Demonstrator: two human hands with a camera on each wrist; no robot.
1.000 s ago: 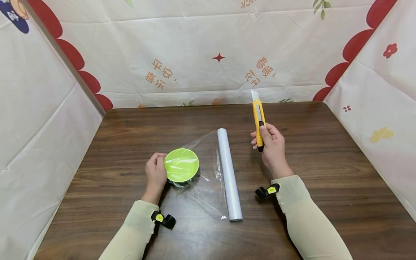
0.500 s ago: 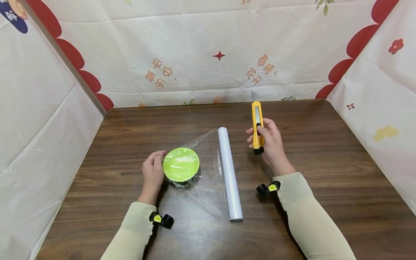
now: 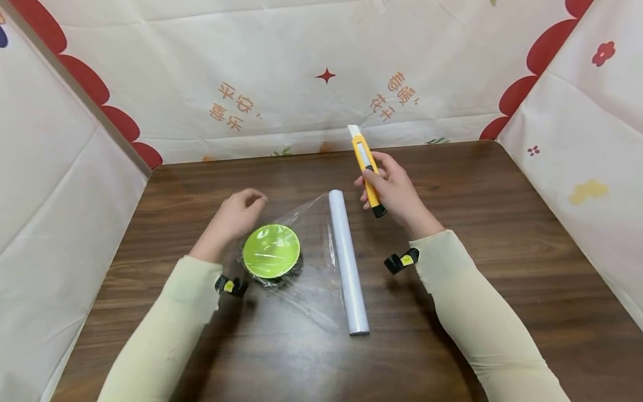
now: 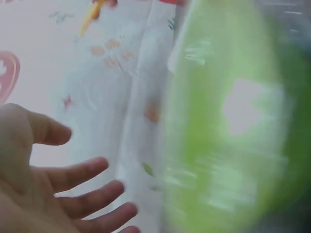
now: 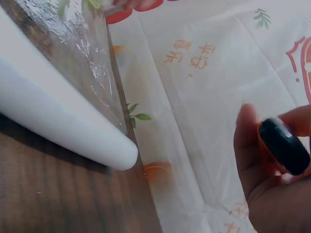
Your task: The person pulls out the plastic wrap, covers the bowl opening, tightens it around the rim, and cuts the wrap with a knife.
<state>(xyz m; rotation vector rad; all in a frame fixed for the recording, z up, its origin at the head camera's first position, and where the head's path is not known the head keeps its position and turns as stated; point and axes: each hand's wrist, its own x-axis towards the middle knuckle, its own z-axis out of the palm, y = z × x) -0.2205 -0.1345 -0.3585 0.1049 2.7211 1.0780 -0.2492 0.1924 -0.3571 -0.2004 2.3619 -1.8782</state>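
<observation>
A green bowl (image 3: pixel 271 251) stands on the table with clear plastic wrap (image 3: pixel 316 273) stretched over its top. The wrap runs right to a white roll (image 3: pixel 348 262) lying on the table. My left hand (image 3: pixel 236 215) is lifted just behind and left of the bowl, apart from it; in the left wrist view its fingers (image 4: pixel 92 199) are spread with nothing in them. My right hand (image 3: pixel 397 187) grips a yellow utility knife (image 3: pixel 366 164) above the table, right of the roll's far end, blade out and pointing away. In the right wrist view only the knife's black end shows.
The brown wooden table (image 3: pixel 452 206) is bounded by a white printed cloth (image 3: pixel 281 67) at the back and on both sides. A black wrist camera (image 3: pixel 233 286) sits at the left cuff, another wrist camera (image 3: pixel 402 261) at the right.
My left hand has let go of the bowl's left edge and moved up and away behind it. My right hand has carried the utility knife left, toward the roll's far end.
</observation>
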